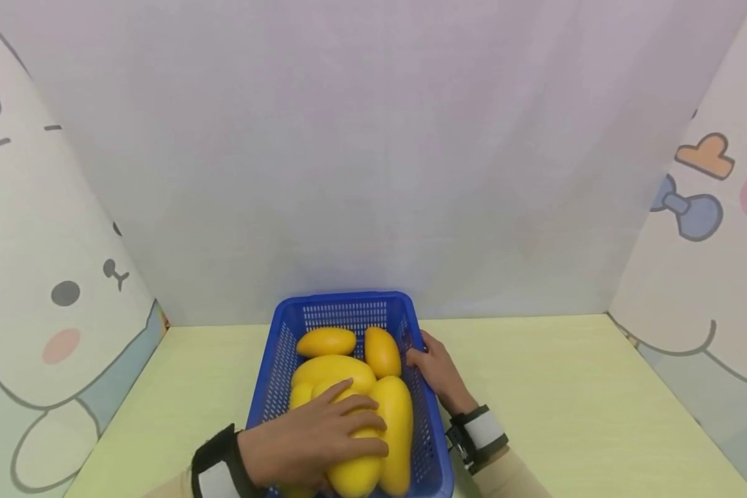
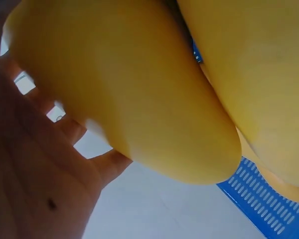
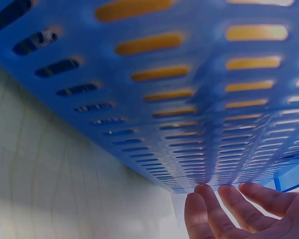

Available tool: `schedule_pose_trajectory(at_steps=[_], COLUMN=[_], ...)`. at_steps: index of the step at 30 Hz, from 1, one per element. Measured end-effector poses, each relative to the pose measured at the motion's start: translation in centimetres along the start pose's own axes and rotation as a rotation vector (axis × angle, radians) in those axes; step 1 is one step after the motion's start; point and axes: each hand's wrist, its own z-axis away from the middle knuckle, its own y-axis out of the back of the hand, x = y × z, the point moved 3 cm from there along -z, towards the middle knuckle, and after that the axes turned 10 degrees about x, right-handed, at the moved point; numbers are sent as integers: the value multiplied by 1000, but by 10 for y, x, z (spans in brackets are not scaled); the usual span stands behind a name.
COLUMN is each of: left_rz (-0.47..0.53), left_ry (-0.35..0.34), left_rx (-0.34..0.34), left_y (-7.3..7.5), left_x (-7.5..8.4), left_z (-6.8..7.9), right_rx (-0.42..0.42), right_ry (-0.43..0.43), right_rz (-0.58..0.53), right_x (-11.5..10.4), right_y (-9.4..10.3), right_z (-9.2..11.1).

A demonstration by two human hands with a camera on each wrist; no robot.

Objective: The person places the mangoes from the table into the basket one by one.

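Note:
A blue plastic basket [image 1: 272, 373] with slotted walls holds several smooth yellow mangoes, larger ones piled at the near side. Over this pile lies my left hand [image 1: 324, 436], fingers spread and bent round a mango [image 1: 356, 476]; the thumb is mostly hidden. In the left wrist view the fingers of that hand [image 2: 45, 164] lie along the side of the mango [image 2: 134, 94]. My right hand [image 1: 438, 366] grips the basket's right rim, thumb over the inside. Its fingertips touch the outer slotted wall [image 3: 204, 124] in the right wrist view.
Two smaller mangoes, one lying sideways [image 1: 326, 342] and one lengthwise [image 1: 382, 351], sit at the basket's far end. The basket stands on a pale yellow-green table [image 1: 566, 401]. Behind is a plain whitish wall [image 1: 373, 159]; cartoon-printed panels [image 1: 56, 228] flank both sides.

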Motion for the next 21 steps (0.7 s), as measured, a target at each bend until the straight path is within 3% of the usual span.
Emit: schedule_pose_trajectory(at_steps=[21], left_rz=[-15], left_ry=[-8], left_rx=[22], left_y=[-1], left_x=[3], left_z=[2], right_rx=[4], right_ry=[-9], right_rz=[2], right_x=[-1], right_y=[0], right_z=[1])
